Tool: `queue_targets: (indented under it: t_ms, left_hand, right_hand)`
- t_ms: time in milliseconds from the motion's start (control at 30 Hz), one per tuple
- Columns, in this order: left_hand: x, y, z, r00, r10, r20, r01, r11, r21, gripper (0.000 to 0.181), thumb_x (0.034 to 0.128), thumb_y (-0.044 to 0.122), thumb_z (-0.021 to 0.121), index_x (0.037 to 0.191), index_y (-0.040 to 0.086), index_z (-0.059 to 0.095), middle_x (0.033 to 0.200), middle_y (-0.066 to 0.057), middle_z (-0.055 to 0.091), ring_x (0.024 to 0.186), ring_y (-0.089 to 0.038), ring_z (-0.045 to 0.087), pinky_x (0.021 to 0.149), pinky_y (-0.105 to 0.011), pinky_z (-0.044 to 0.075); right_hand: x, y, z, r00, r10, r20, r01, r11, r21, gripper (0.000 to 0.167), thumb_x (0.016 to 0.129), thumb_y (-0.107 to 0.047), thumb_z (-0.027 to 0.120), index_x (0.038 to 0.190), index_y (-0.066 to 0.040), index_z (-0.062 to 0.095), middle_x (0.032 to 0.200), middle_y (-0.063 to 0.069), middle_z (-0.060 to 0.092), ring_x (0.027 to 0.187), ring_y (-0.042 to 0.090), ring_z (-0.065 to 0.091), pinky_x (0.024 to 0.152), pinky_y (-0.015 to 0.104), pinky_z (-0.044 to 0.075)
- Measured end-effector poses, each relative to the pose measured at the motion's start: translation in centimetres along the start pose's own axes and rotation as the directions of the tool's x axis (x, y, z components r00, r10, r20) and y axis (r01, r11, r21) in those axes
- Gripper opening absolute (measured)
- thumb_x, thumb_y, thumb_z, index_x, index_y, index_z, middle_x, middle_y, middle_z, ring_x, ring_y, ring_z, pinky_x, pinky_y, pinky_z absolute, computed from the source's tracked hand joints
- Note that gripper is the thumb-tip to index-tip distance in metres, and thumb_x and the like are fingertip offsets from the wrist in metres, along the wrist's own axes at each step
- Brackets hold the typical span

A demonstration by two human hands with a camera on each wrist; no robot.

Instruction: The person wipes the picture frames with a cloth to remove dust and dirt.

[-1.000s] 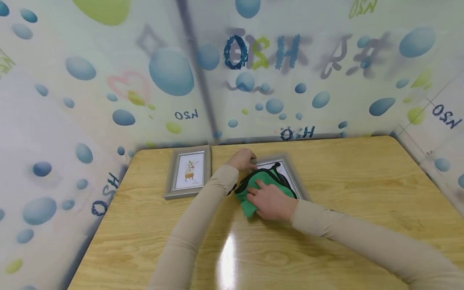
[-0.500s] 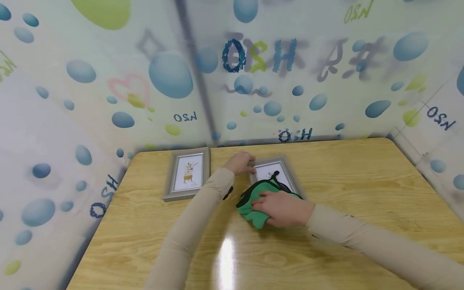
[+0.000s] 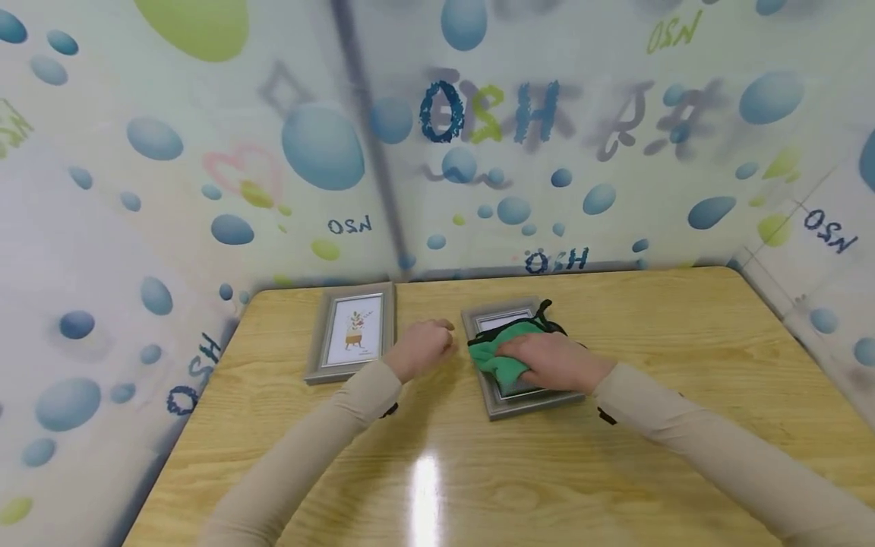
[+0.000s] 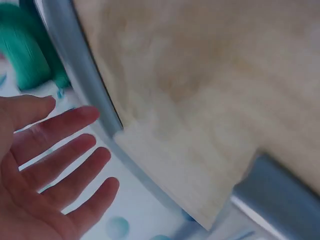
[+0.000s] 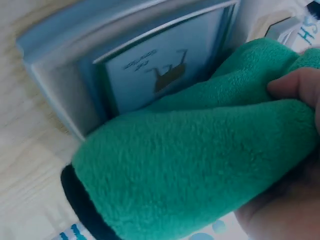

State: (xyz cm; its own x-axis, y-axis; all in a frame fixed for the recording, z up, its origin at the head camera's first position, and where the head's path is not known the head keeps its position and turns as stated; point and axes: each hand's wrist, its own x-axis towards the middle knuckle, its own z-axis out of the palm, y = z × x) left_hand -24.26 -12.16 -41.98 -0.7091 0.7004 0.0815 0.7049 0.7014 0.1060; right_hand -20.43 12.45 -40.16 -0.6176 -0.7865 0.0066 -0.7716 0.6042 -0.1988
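Observation:
My right hand (image 3: 557, 361) grips a bunched green cloth with black edging (image 3: 504, 355) on the right-hand picture frame (image 3: 502, 407). The cloth covers the middle of that frame. In the right wrist view the plush cloth (image 5: 190, 160) bulges from between thumb and fingers, and part of a small printed picture (image 5: 167, 77) shows behind it. My left hand (image 3: 422, 349) hovers between the two frames, touching neither. Its fingers are relaxed and hold nothing in the left wrist view, where the hand (image 4: 55, 170) appears near the frame's grey edge (image 4: 82, 60).
A second grey picture frame (image 3: 354, 330) with a potted-plant print lies at the left on the wooden table (image 3: 533, 486). A patterned wall (image 3: 410, 190) with blue and green spots borders the table's back and sides.
My left hand has let go of the right-hand frame's upper left side and drawn back toward me. The right hand slid the cloth down, then back up the frame.

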Motion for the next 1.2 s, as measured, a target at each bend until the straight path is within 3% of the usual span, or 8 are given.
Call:
queue_targets:
  t_ms: [100, 200, 267, 400, 600, 800, 1033, 1200]
  left_hand:
    - [-1.0, 2.1, 0.3, 0.995, 0.096, -0.018, -0.095, 0.995, 0.034, 0.012, 0.0903, 0.011, 0.066, 0.082, 0.006, 0.074, 0.104, -0.011, 0.069, 0.090, -0.024, 0.068, 0.077, -0.035, 0.055]
    - [-1.7, 4.3, 0.7, 0.985, 0.174, -0.023, -0.173, 0.985, 0.027, 0.008, 0.0898, 0.015, 0.067, 0.085, 0.009, 0.072, 0.096, -0.004, 0.068, 0.083, -0.018, 0.066, 0.070, -0.029, 0.054]
    - [-1.9, 5.6, 0.9, 0.980, 0.201, -0.010, -0.201, 0.980, 0.011, 0.008, 0.0907, 0.019, 0.067, 0.088, 0.012, 0.071, 0.094, -0.001, 0.067, 0.081, -0.014, 0.065, 0.068, -0.025, 0.053]
    - [-2.4, 7.4, 1.4, 0.976, 0.219, 0.010, -0.220, 0.972, 0.083, 0.016, 0.0907, 0.031, 0.067, 0.091, 0.015, 0.071, 0.095, 0.002, 0.064, 0.087, -0.014, 0.061, 0.073, -0.025, 0.051]
    - [-3.1, 8.2, 2.4, 0.984, 0.176, -0.008, -0.171, 0.966, 0.191, 0.030, 0.0872, 0.041, 0.070, 0.093, 0.012, 0.069, 0.095, -0.003, 0.062, 0.094, -0.020, 0.055, 0.081, -0.029, 0.048]
    - [-3.0, 8.6, 2.9, 0.989, 0.143, -0.032, -0.134, 0.972, 0.192, 0.031, 0.0862, 0.036, 0.073, 0.096, 0.008, 0.065, 0.095, -0.005, 0.058, 0.095, -0.023, 0.056, 0.081, -0.028, 0.050]
    - [-2.1, 8.7, 2.8, 0.990, 0.139, -0.003, -0.135, 0.968, 0.210, 0.019, 0.0838, 0.023, 0.076, 0.093, 0.008, 0.068, 0.092, -0.003, 0.061, 0.089, -0.019, 0.059, 0.077, -0.026, 0.050]
    - [-1.9, 8.8, 2.8, 0.991, 0.133, -0.011, -0.129, 0.978, 0.164, 0.019, 0.0811, 0.019, 0.078, 0.093, 0.007, 0.069, 0.091, -0.004, 0.062, 0.088, -0.020, 0.060, 0.078, -0.027, 0.050]
  right_hand:
    - [0.0, 0.6, 0.3, 0.999, 0.051, 0.014, -0.051, 0.999, 0.000, 0.040, 0.089, -0.007, 0.066, 0.128, -0.004, 0.059, 0.128, 0.013, 0.059, 0.116, 0.031, 0.056, 0.087, 0.046, 0.050]
    - [0.0, 1.0, 0.7, 0.998, 0.052, 0.026, -0.053, 0.998, 0.026, 0.041, 0.089, -0.005, 0.065, 0.130, -0.001, 0.058, 0.130, 0.015, 0.058, 0.118, 0.033, 0.055, 0.091, 0.047, 0.048]
    - [0.0, 1.1, 0.9, 0.999, 0.038, 0.025, -0.039, 0.998, 0.040, 0.041, 0.090, -0.005, 0.064, 0.130, 0.000, 0.057, 0.130, 0.016, 0.057, 0.118, 0.033, 0.055, 0.092, 0.047, 0.047]
    - [0.3, 1.1, 1.4, 1.000, 0.014, 0.022, -0.015, 0.999, 0.043, 0.041, 0.090, -0.006, 0.064, 0.130, 0.001, 0.056, 0.131, 0.017, 0.056, 0.121, 0.037, 0.051, 0.097, 0.048, 0.043]
    - [1.3, 0.5, 1.5, 0.998, 0.019, 0.057, -0.020, 1.000, 0.019, 0.049, 0.090, -0.006, 0.064, 0.136, 0.002, 0.051, 0.139, 0.018, 0.049, 0.129, 0.040, 0.042, 0.101, 0.053, 0.039]
    - [1.9, 0.5, 1.6, 0.994, 0.055, 0.096, -0.054, 0.998, -0.018, 0.054, 0.092, -0.009, 0.065, 0.141, 0.000, 0.045, 0.145, 0.017, 0.043, 0.135, 0.038, 0.035, 0.098, 0.058, 0.039]
    - [3.2, 0.7, 1.8, 0.998, 0.038, 0.054, -0.030, 0.988, -0.153, 0.049, 0.093, -0.008, 0.063, 0.139, 0.000, 0.048, 0.141, 0.017, 0.048, 0.131, 0.036, 0.042, 0.098, 0.054, 0.041]
    - [4.6, 1.2, 2.1, 0.995, 0.083, 0.051, -0.075, 0.986, -0.146, 0.047, 0.095, -0.002, 0.057, 0.140, 0.003, 0.045, 0.142, 0.020, 0.046, 0.131, 0.036, 0.041, 0.098, 0.053, 0.042]
